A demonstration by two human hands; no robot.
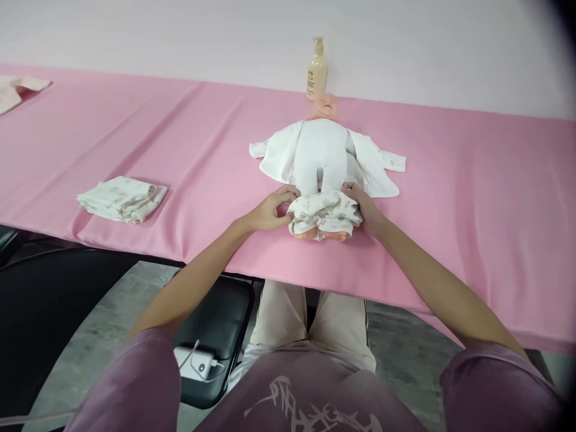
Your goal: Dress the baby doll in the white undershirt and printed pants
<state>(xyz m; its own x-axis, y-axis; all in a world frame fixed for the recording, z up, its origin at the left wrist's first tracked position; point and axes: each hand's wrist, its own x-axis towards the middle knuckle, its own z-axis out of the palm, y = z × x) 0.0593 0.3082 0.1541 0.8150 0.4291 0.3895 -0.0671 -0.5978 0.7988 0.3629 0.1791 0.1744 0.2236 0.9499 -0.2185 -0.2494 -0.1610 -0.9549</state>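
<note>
Fingers of left hand (pixel 270 211) and right hand (pixel 368 209) pinch upper sides of bunched printed pants (pixel 324 207), gathered around lower legs of doll (pixel 321 147) on pink tabletop (pixel 202 180). Fabric looks light, soft, pliable; opposite top edges likely surest hold.

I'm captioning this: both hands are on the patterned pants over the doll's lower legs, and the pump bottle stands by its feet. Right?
No: the head view shows the pump bottle standing by the head of the doll, not its feet. The left hand and right hand are on the patterned pants over its lower legs.
</note>
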